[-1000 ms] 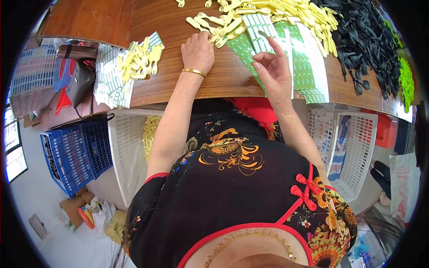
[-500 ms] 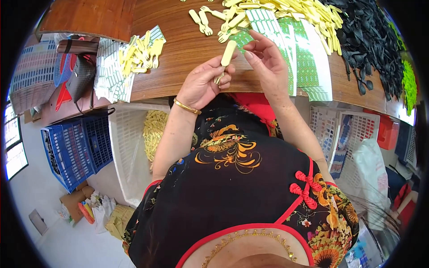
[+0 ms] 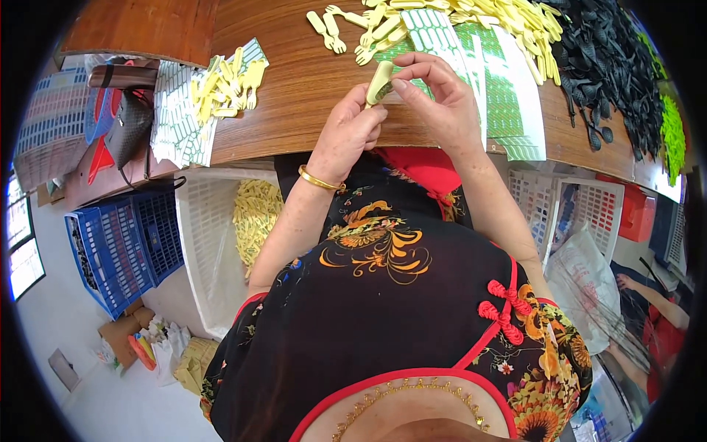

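Note:
My left hand (image 3: 352, 127) is closed around a pale yellow plastic fork (image 3: 380, 74), its broad handle pointing up and away from me. The fork's lower end is hidden in my fingers. A small dark green sticker (image 3: 384, 90) lies against the handle's right side, and my right hand (image 3: 444, 107) pinches it between thumb and fingertips. Just beyond my hands, green sticker sheets (image 3: 497, 92) lie on the wooden table, partly peeled. Loose yellow forks (image 3: 328, 33) are scattered at the far side, beside a large yellow pile (image 3: 508, 22).
Stickered yellow cutlery (image 3: 228, 85) rests on a sheet at the left. Black spoons (image 3: 596, 66) are heaped at the right, beside bright green pieces (image 3: 672, 136). Below the table stand a white crate (image 3: 195, 243) and a blue crate (image 3: 121, 250). Another person's arm (image 3: 655, 298) shows lower right.
My right hand has moved left, bringing the sticker against the fork's handle. The handle has turned slightly in my left hand. Another person's arm has come further into view at the right.

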The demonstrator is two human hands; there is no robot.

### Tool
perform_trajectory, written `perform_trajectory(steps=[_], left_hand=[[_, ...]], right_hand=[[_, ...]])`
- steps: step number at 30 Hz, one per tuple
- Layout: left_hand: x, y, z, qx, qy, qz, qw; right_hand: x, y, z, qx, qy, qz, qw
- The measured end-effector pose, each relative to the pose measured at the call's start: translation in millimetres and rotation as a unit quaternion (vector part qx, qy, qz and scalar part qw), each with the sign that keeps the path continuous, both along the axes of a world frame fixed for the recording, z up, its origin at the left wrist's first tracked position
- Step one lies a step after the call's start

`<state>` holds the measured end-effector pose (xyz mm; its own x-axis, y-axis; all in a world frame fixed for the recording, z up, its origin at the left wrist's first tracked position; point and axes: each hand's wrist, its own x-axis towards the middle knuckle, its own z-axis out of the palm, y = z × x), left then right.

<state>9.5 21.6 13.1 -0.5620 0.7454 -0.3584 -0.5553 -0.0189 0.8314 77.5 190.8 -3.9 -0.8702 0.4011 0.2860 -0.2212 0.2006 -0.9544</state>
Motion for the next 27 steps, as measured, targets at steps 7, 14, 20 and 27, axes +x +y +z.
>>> perform_trajectory(steps=[7,14,20,27], left_hand=[[5.3,2.8,1.0,-0.017,0.042,0.016,0.999],[6.6,4.4,-2.3,-0.030,0.082,0.014,0.996],[6.8,2.4,-6.3,-0.020,0.111,0.007,0.994],[7.5,4.1,-7.8,-0.022,0.143,0.016,0.989]], right_hand=[[1.5,-7.2,4.5,-0.128,0.003,0.027,0.991],[0.5,-4.5,1.1,-0.103,0.023,0.036,0.994],[-1.5,-3.9,-0.6,-0.097,0.033,0.040,0.994],[-1.8,-3.2,0.1,-0.090,0.026,0.043,0.995]])
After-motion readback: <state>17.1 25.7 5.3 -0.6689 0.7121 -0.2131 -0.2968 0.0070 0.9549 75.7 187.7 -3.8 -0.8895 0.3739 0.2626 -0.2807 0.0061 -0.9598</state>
